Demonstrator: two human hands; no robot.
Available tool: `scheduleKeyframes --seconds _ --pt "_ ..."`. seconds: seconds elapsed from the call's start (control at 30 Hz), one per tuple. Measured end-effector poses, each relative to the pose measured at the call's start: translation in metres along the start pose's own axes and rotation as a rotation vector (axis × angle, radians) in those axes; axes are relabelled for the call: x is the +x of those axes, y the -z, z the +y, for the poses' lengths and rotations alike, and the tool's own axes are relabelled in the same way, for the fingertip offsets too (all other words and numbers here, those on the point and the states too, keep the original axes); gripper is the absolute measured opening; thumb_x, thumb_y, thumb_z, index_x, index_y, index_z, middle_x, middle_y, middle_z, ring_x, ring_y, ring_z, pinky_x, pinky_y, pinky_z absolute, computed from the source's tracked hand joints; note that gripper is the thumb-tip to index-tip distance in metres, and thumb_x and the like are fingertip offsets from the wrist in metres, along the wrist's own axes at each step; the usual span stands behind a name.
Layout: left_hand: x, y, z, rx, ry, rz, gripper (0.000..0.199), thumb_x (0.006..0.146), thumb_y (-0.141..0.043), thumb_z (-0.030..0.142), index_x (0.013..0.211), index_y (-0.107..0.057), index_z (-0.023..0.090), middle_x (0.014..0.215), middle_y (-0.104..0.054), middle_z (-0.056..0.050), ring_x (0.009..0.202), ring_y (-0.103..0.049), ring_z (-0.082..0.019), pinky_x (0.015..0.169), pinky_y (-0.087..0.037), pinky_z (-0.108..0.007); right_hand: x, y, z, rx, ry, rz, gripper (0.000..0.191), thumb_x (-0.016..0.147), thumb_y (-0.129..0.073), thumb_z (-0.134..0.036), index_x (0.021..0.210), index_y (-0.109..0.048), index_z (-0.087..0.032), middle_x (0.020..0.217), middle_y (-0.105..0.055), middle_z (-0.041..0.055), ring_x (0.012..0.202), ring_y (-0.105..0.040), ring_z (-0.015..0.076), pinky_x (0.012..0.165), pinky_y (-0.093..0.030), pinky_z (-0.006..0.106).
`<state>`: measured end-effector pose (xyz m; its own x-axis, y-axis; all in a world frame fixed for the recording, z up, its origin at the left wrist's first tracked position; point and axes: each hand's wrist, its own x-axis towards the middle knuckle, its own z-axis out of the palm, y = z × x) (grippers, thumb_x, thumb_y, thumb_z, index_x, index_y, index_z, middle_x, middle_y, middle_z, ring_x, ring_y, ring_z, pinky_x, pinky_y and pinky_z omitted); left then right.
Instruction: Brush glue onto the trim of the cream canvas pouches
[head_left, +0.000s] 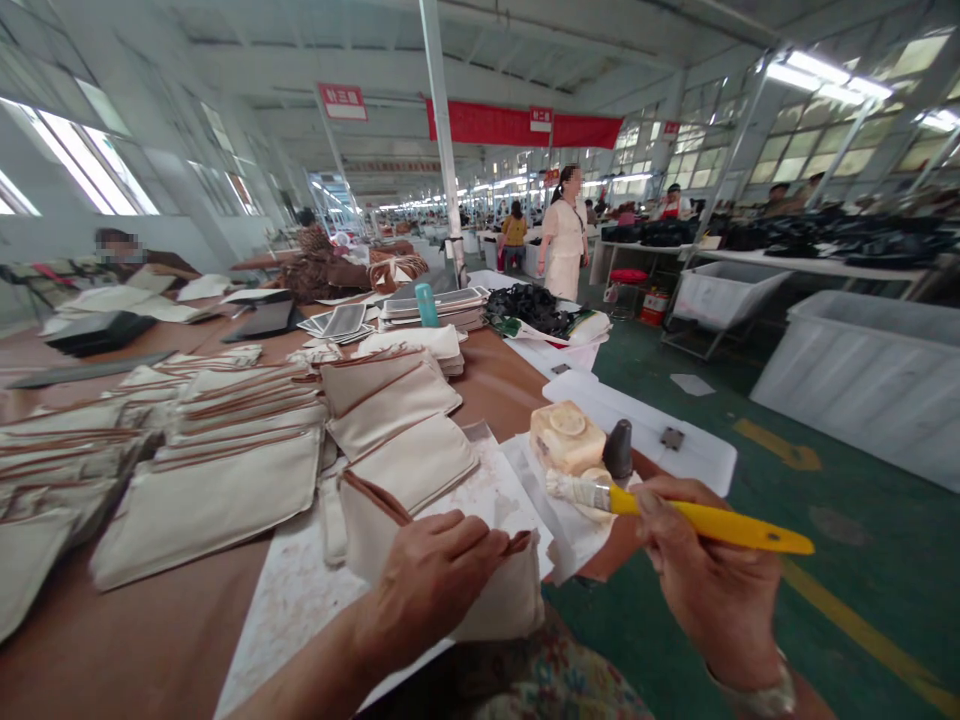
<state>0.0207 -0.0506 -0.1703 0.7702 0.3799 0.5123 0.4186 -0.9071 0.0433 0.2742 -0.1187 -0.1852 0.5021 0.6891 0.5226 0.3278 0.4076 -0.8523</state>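
My left hand [442,560] is closed on the upper edge of a cream fabric pouch piece [504,598] with a brown inner edge, at the table's near side. In my right hand [709,575] is a paintbrush [701,518] with a yellow handle, gripped near its metal band. Its pale, coated bristles point left, in front of a square glue container [568,437] crusted with yellowish residue. A dark cone-shaped object [619,450] stands beside that container. More cream pieces [409,465] lie stacked just beyond my left hand.
Rows of stacked cream pieces [217,490] cover the brown table [187,640] at left. White paper [292,590] lies under the work. A turquoise bottle [426,304] stands farther back. Large white bins [862,380] stand at right on the green floor. A person [566,235] is in the aisle.
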Motion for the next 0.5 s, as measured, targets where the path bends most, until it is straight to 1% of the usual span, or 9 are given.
scheduleKeyframes --seconds 0.07,0.13,0.2,0.27,0.3,0.33,0.43,0.47,0.5 --pt "-0.003 0.000 0.003 0.096 -0.091 -0.009 0.015 0.101 -0.053 0.023 0.092 -0.064 0.018 0.069 -0.059 0.001 0.057 -0.045 -0.014 0.055 -0.026 -0.033 -0.001 0.002 -0.005 0.071 -0.079 -0.052 0.018 0.093 -0.068 -0.036 0.092 -0.071 -0.019 0.069 -0.057 0.0019 0.051 -0.049 0.0127 0.040 -0.037 0.023" --pt "-0.006 0.000 0.004 0.145 -0.131 -0.021 0.010 0.100 -0.055 0.024 0.095 -0.062 0.018 0.070 -0.058 0.001 0.058 -0.043 -0.015 0.055 -0.022 -0.035 -0.003 0.000 -0.010 0.120 -0.122 -0.111 0.017 0.091 -0.070 -0.036 0.089 -0.071 -0.019 0.066 -0.053 -0.0002 0.047 -0.045 0.0105 0.038 -0.034 0.021" --pt "-0.007 0.001 0.004 0.167 -0.149 -0.036 0.008 0.099 -0.056 0.023 0.098 -0.062 0.018 0.071 -0.057 0.001 0.060 -0.042 -0.016 0.056 -0.022 -0.036 -0.002 0.001 -0.015 0.150 -0.137 -0.223 0.015 0.091 -0.069 -0.034 0.084 -0.070 -0.020 0.064 -0.052 -0.0011 0.049 -0.047 0.0104 0.039 -0.036 0.019" --pt "-0.009 0.001 0.004 0.175 -0.158 -0.046 0.006 0.099 -0.057 0.023 0.100 -0.061 0.018 0.071 -0.056 0.001 0.061 -0.042 -0.016 0.056 -0.022 -0.036 0.000 0.004 -0.018 0.155 -0.138 -0.322 0.016 0.091 -0.068 -0.031 0.080 -0.070 -0.021 0.067 -0.054 0.0000 0.056 -0.052 0.0122 0.045 -0.041 0.019" --pt "-0.009 0.001 0.004 0.177 -0.161 -0.050 0.006 0.098 -0.058 0.023 0.101 -0.061 0.018 0.071 -0.056 0.001 0.061 -0.042 -0.016 0.057 -0.021 -0.036 0.002 0.007 -0.018 0.149 -0.134 -0.339 0.017 0.092 -0.068 -0.031 0.079 -0.070 -0.020 0.070 -0.055 0.0008 0.059 -0.053 0.0127 0.047 -0.043 0.020" --pt "-0.010 0.001 0.004 0.180 -0.165 -0.049 0.006 0.098 -0.058 0.023 0.100 -0.061 0.018 0.071 -0.056 0.001 0.061 -0.042 -0.016 0.057 -0.021 -0.037 0.003 0.008 -0.018 0.144 -0.126 -0.326 0.017 0.092 -0.067 -0.030 0.079 -0.070 -0.020 0.072 -0.055 0.0012 0.060 -0.052 0.0127 0.049 -0.043 0.020" --pt "-0.010 0.002 0.003 0.190 -0.169 -0.047 0.008 0.099 -0.057 0.023 0.099 -0.062 0.017 0.072 -0.057 0.000 0.061 -0.042 -0.015 0.057 -0.021 -0.036 0.003 0.008 -0.016 0.129 -0.097 -0.216 0.016 0.093 -0.067 -0.031 0.082 -0.071 -0.020 0.069 -0.053 0.0001 0.055 -0.047 0.0115 0.046 -0.040 0.020" --pt "-0.010 0.002 0.002 0.191 -0.169 -0.055 0.009 0.099 -0.056 0.024 0.099 -0.062 0.018 0.072 -0.058 0.000 0.061 -0.043 -0.015 0.057 -0.022 -0.036 0.002 0.006 -0.016 0.125 -0.088 -0.230 0.016 0.093 -0.067 -0.031 0.083 -0.071 -0.020 0.068 -0.053 0.0001 0.054 -0.047 0.0119 0.046 -0.040 0.020" --pt "-0.008 0.003 0.000 0.192 -0.167 -0.072 0.010 0.100 -0.054 0.024 0.098 -0.063 0.018 0.073 -0.058 0.000 0.061 -0.044 -0.015 0.057 -0.023 -0.035 0.001 0.004 -0.017 0.124 -0.086 -0.274 0.016 0.093 -0.067 -0.031 0.082 -0.071 -0.020 0.066 -0.054 0.0003 0.054 -0.049 0.0124 0.046 -0.041 0.021"
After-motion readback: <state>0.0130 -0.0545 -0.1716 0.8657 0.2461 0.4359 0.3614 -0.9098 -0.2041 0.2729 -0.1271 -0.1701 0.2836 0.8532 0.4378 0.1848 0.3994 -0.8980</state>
